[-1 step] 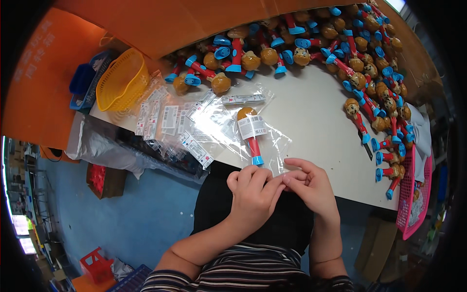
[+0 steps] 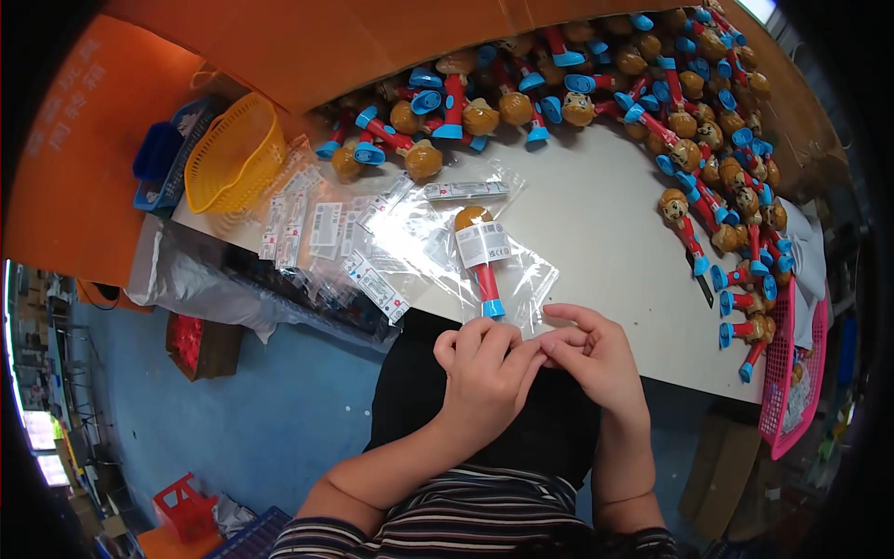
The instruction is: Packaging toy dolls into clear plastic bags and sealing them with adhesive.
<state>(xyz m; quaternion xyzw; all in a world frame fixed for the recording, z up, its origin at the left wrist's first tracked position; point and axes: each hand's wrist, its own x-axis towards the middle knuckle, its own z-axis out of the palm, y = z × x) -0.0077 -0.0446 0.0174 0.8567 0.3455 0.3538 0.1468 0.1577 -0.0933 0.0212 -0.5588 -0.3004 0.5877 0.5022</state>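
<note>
A toy (image 2: 480, 256) with a brown round head, red stem and blue foot lies inside a clear plastic bag (image 2: 521, 279) on the white table (image 2: 596, 224), its foot toward me. My left hand (image 2: 480, 373) and my right hand (image 2: 596, 359) meet at the table's front edge, just below the bag. Their fingertips are pinched together at the bag's near end. What lies between the fingers is too small to make out clearly.
Many similar toys (image 2: 708, 158) are heaped along the back and right of the table. Several flat clear bags with white labels (image 2: 317, 228) lie at left beside a yellow basket (image 2: 233, 154). A pink basket (image 2: 792, 373) hangs at the right edge.
</note>
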